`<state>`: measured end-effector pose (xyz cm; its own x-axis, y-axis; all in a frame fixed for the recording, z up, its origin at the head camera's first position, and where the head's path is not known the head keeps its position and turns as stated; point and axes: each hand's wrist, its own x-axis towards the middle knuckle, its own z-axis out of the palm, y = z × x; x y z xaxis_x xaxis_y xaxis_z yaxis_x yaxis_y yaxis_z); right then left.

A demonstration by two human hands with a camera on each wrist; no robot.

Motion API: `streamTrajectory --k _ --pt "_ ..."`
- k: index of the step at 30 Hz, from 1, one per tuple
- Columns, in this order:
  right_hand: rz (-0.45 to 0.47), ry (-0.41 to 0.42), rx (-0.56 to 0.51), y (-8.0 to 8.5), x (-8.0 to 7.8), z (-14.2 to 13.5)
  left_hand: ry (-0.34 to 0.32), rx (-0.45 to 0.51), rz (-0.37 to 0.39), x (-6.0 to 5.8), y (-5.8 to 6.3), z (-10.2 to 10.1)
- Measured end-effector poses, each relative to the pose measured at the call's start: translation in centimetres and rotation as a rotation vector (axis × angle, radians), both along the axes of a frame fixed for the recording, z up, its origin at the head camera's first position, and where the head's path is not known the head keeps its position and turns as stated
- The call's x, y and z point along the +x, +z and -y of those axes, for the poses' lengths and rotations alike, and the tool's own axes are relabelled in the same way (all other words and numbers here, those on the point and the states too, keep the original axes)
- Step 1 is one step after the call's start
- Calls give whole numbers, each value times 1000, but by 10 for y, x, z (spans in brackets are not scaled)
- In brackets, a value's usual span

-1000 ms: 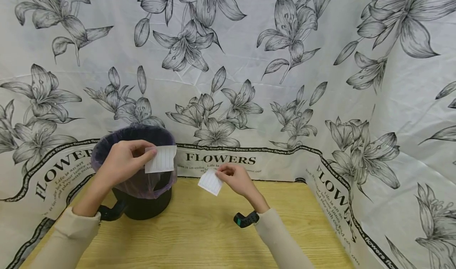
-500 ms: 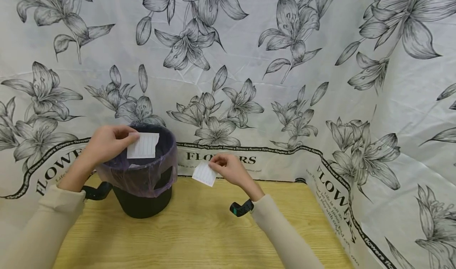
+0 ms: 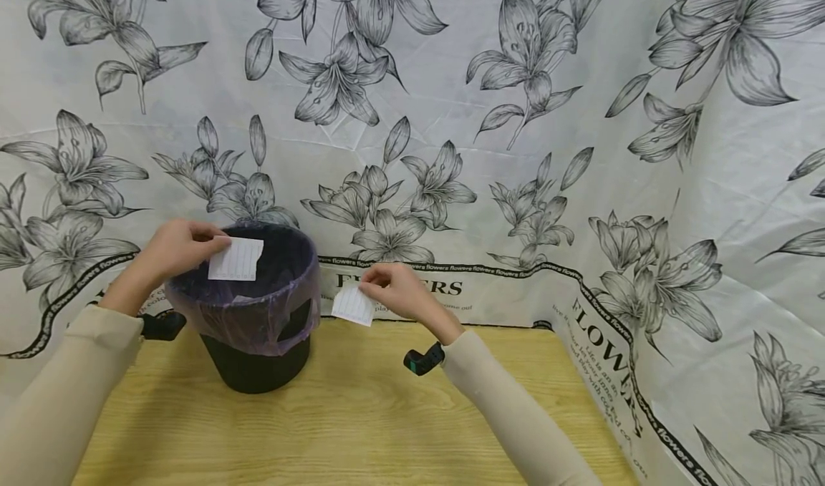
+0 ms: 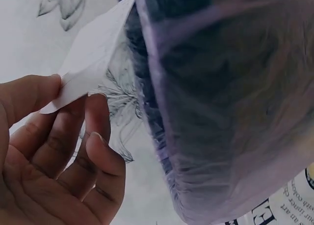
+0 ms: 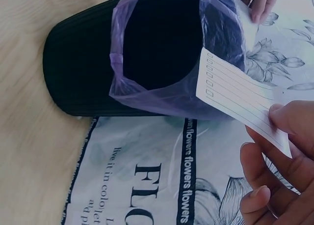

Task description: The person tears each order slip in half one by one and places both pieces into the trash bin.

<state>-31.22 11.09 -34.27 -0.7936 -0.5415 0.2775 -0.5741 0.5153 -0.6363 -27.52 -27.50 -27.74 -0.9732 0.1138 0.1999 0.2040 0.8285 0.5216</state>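
A small lined piece of paper (image 3: 236, 260) is pinched between thumb and fingers of my left hand (image 3: 178, 252), above the mouth of the trash can. My right hand (image 3: 402, 290) pinches a second lined piece of paper (image 3: 352, 305) by its edge, to the right of the can. Small printed boxes run along one side of this right piece (image 5: 235, 95) in the right wrist view. The black trash can (image 3: 261, 368) stands upright, with a thin purple bag (image 3: 258, 321) folded over its rim. What lies inside the can is mostly hidden.
The can stands on a light wood table (image 3: 361, 414). A white cloth with black flower prints (image 3: 399, 99) hangs behind and along the right side. A dark strap (image 3: 424, 359) is on the right wrist, another (image 3: 162, 326) on the left.
My left hand has carried its paper leftward and slightly up, from in front of the can to above its mouth. My right hand has shifted left and up with its paper.
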Motion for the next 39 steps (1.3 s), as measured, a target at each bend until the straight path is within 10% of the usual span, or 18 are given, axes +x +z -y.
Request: streamTrajectory --k 18,39 --pt "-16 35 37 26 -11 29 -54 -58 57 -24 8 -3" --pt "-1 49 -17 57 -25 55 -128 -116 109 -19 -3 -1"
